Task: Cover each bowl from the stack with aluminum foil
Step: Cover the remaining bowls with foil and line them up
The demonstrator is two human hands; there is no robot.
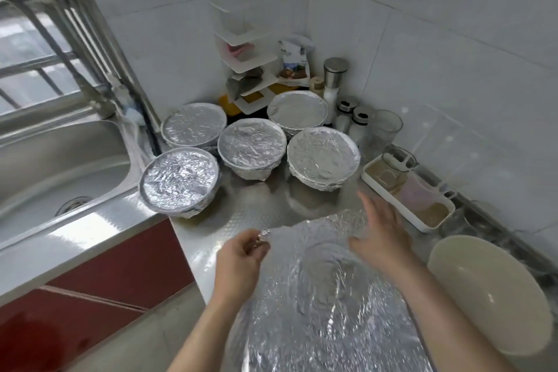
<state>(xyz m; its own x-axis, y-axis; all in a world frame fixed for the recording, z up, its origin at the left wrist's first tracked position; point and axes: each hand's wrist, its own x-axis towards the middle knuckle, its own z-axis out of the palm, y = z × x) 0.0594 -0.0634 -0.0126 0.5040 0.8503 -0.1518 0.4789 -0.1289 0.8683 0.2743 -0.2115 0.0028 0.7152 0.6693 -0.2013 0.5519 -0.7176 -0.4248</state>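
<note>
A large crinkled sheet of aluminum foil (326,290) lies draped over a bowl at the counter's near edge; a round rim shape shows through it, the bowl itself is hidden. My left hand (241,263) pinches the foil's far-left corner. My right hand (380,235) lies flat with straight fingers on the sheet's far-right part. Several foil-covered bowls stand behind, the nearest at the left (179,183), one in the middle (252,146), one at the right (323,157). An uncovered cream bowl (489,296) sits to the right of the foil.
A steel sink (60,166) with a faucet lies to the left. A white tray (422,223) with glass containers runs along the right wall. Shakers (353,121), jars and a white corner shelf (247,63) fill the back corner. The patterned steel counter (259,205) shows between the bowls and the foil.
</note>
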